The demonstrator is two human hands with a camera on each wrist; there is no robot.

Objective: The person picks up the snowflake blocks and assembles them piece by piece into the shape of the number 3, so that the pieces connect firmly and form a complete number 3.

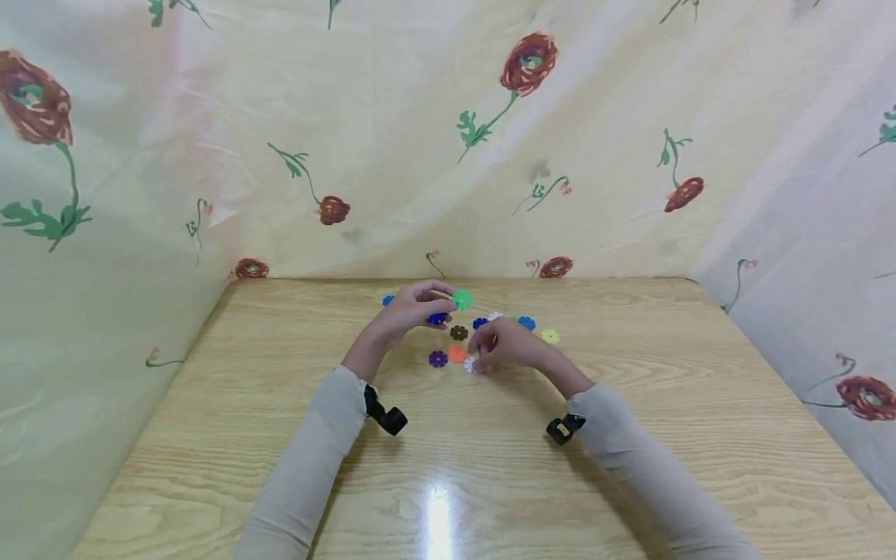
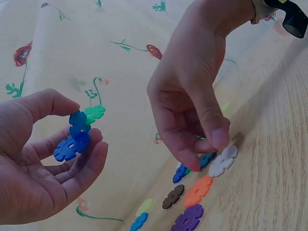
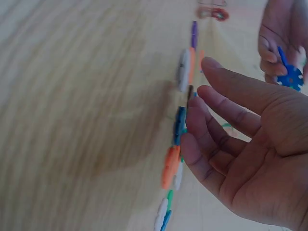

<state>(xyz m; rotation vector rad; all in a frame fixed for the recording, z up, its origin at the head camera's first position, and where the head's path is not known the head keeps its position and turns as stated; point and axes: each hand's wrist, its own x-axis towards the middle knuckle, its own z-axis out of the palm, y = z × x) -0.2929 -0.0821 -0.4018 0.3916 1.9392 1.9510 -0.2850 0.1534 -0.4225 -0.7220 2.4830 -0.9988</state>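
Note:
My left hand point(image 1: 409, 311) is raised over the far part of the table and pinches a small joined piece of snowflake-shaped plastic discs. In the left wrist view the piece shows blue discs point(image 2: 71, 147) slotted together with a green disc point(image 2: 95, 113). My right hand point(image 1: 514, 344) hovers just above the loose discs, fingers loosely bent, holding nothing that I can see. Nearest its fingertips lies a white disc point(image 2: 223, 161). Beside that are an orange disc point(image 2: 198, 191), a purple disc point(image 2: 188, 219) and a brown disc point(image 2: 173, 196).
More loose discs lie partly behind the right hand, among them a blue disc point(image 1: 526, 323) and a yellow disc point(image 1: 551, 336). Another blue disc point(image 1: 388, 300) sits left of the left hand. Flowered cloth point(image 1: 392, 155) hangs round the wooden table point(image 1: 448, 443).

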